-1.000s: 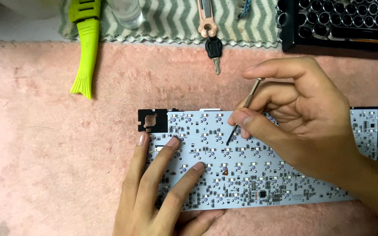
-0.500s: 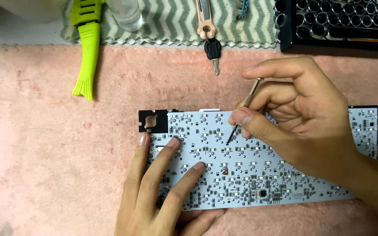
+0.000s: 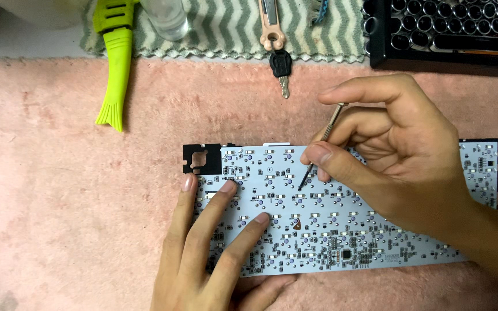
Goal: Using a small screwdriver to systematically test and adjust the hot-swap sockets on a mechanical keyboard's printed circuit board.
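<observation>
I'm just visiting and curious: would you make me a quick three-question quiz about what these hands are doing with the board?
1. True or false: the left hand lies flat on the white circuit board.
2. Which hand holds the thin metal tool? A) left hand B) right hand C) neither
3. Fill in: the tool's tip touches the ____.

Key
1. True; its fingers press on the board's left part.
2. B; pinched between thumb and fingers.
3. Circuit board, which lies on the pink mat, below the black key and right of the lime-green brush.
</observation>
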